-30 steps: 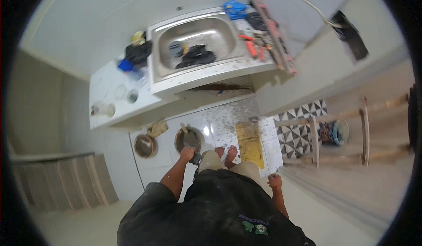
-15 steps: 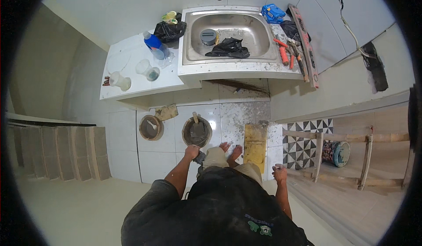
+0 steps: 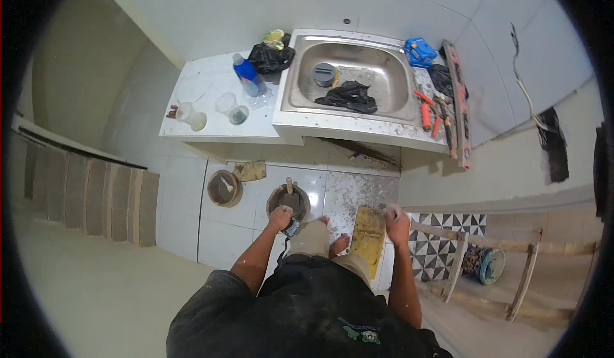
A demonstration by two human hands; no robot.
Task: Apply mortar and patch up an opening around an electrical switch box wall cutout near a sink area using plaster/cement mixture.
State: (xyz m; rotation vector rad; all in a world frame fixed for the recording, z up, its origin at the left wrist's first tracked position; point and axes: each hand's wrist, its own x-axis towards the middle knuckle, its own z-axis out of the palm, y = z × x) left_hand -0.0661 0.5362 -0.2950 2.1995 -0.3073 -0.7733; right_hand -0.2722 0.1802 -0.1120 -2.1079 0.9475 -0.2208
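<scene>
My left hand [image 3: 280, 218] is closed beside the near rim of a bucket of grey mortar [image 3: 305, 203]. A dark grey, crumpled rag [image 3: 292, 227] hangs from its fingers next to my knee. From the mortar a pale wooden handle [image 3: 289, 184] sticks up. My right hand [image 3: 396, 225] is raised with its fingers curled in, slightly blurred, above the right edge of a long yellow board [image 3: 366, 238]. Whether anything small is inside those fingers is hidden.
Ahead, a white counter holds a steel sink [image 3: 409, 96], a blue bottle [image 3: 249, 77], plastic cups [image 3: 192, 117], tools [image 3: 426, 116] and a long level [image 3: 459, 108]. A smaller bowl [image 3: 225, 188] stands left. Right lie a wooden ladder [image 3: 455, 265] and a paint bucket [image 3: 491, 266]; stairs [image 3: 96, 195] descend at left.
My right hand has moved forward and slightly left, from beside my leg to over the board's edge. My left hand stays near the mortar bucket with the rag. The view has shifted.
</scene>
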